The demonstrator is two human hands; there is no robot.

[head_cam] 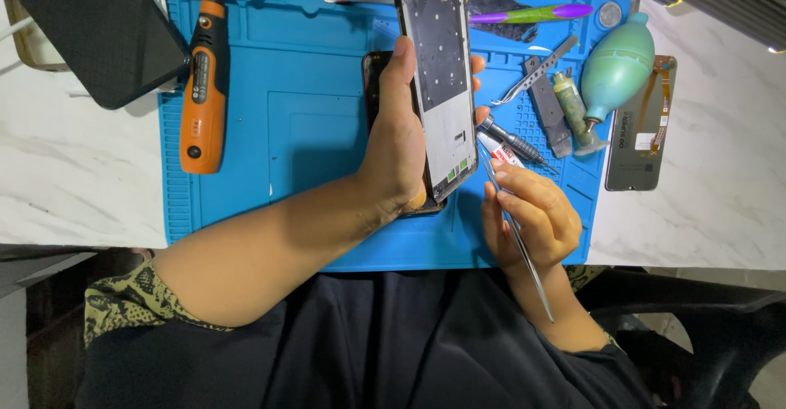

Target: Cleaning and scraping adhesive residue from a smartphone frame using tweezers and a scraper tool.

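Two hands on the job here. Left hand (401, 143) is wrapped around an opened phone frame (440, 81), thumb on one long edge and fingertips peeking round the other, so it's gripped firmly across its width. The frame's long axis runs pretty much straight away from the body, bottom end nearest the wrist, and there's a second dark phone body (375, 90) showing just behind the hand.

Right hand (528, 212) is pinched shut on a pair of metal tweezers (516, 237), held like a pen. The tips point up and toward the frame's lower right corner, very close to it but I can't tell if they actually touch. So the work spot sits just up-left of the right-hand pinch, way nearer that hand.

Beyond the tweezers on the blue repair mat (311, 139): a small screwdriver (509, 139), a green air blower (614, 69), and further left of the frame an orange rotary tool (205, 81).
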